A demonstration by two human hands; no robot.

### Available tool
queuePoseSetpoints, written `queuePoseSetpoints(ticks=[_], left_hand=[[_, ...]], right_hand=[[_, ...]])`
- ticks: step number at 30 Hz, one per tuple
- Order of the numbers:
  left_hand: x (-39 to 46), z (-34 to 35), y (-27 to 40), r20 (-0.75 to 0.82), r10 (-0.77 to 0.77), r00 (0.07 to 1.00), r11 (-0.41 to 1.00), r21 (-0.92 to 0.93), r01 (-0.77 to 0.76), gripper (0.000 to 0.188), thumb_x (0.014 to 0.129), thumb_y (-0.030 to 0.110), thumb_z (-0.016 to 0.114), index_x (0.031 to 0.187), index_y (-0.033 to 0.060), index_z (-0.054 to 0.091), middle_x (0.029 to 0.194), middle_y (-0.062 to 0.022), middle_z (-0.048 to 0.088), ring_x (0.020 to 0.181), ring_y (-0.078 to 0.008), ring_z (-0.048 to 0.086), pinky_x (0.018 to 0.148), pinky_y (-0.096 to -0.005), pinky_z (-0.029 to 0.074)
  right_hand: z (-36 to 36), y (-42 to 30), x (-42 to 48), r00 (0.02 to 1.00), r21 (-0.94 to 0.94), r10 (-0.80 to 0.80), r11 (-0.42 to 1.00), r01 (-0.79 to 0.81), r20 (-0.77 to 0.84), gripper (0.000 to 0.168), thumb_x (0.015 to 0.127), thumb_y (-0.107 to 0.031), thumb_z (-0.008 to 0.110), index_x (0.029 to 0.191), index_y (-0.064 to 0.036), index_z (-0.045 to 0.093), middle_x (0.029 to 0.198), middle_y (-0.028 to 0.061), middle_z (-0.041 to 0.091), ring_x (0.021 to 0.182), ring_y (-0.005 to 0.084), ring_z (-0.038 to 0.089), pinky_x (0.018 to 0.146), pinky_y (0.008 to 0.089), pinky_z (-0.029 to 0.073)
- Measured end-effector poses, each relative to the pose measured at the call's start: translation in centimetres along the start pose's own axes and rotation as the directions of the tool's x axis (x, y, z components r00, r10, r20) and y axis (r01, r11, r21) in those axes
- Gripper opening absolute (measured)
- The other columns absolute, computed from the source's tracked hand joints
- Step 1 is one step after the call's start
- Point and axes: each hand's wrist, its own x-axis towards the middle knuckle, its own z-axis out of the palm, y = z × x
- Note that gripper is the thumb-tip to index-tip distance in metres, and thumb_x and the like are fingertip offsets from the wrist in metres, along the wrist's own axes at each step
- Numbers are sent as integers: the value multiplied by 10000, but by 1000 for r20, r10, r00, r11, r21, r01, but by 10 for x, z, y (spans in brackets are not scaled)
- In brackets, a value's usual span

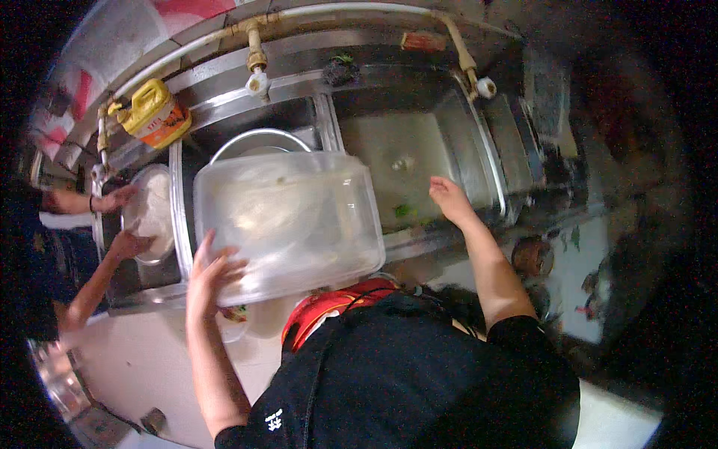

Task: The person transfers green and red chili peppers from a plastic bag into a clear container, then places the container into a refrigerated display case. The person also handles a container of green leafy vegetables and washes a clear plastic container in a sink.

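Note:
A translucent rectangular plastic tub lies over the middle basin of a stainless steel sink, partly covering a round metal vessel. My left hand is at the tub's near left corner, its fingers spread and blurred; whether it touches the tub is unclear. My right hand is raised above the right basin, apart from the tub, fingers slightly bent and holding nothing visible. Cloudy water and a bit of green leaf show in that basin.
At the left basin, another person's hands work at a round container of pale contents. A yellow jug stands on the back ledge. Pipes with taps run behind the basins. A dark scrubber and a red block lie there too.

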Motion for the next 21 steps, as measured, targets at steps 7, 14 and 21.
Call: queuePoseSetpoints(ticks=[7,14,21], left_hand=[[106,219,-75,-16,8,1000,993,120,-6,688,797,65,537,1370,115,159,1122,-170,504,763,-198,577,642,-310,481],[151,289,-134,3,167,986,966,199,-164,656,817,13,507,1354,27,131,1229,-178,432,1016,-226,498,861,-279,381],[173,304,-157,-33,13,999,994,105,-9,591,825,-40,455,1349,75,206,1270,-130,411,1150,-215,407,954,-292,307]], right_hand=[[-10,-117,156,857,-322,-509,801,504,77,415,792,-147,551,1185,-55,456,1155,178,502,1051,287,505,877,356,414],[96,-172,265,608,-540,-713,377,752,349,546,745,-67,540,1262,-144,384,1300,155,362,1173,322,378,932,422,373],[75,-142,305,827,-666,-519,541,513,216,626,695,-288,675,1238,-98,428,1173,177,465,1106,333,441,923,419,378]])
